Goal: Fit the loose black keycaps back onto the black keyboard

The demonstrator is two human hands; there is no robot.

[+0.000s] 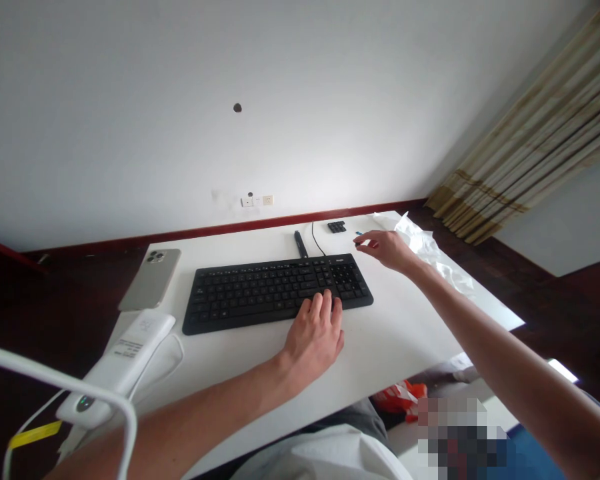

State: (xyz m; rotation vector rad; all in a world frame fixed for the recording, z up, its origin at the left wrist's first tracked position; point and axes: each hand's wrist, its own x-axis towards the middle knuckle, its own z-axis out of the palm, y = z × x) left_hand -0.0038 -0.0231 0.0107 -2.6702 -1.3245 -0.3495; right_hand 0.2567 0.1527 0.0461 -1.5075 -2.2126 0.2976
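A black keyboard lies across the middle of a white table. My left hand rests flat on the keyboard's front right part, fingers stretched over the keys. My right hand hovers just beyond the keyboard's right end, its fingers pinched on a small dark object with a blue tip; what that object is I cannot make out. A cluster of loose black keycaps sits on the table behind that hand.
A phone lies face down at the left. A white power bank with cable sits at the near left. A black pen-like tool and the keyboard cable lie behind the keyboard. Crumpled white plastic covers the right side.
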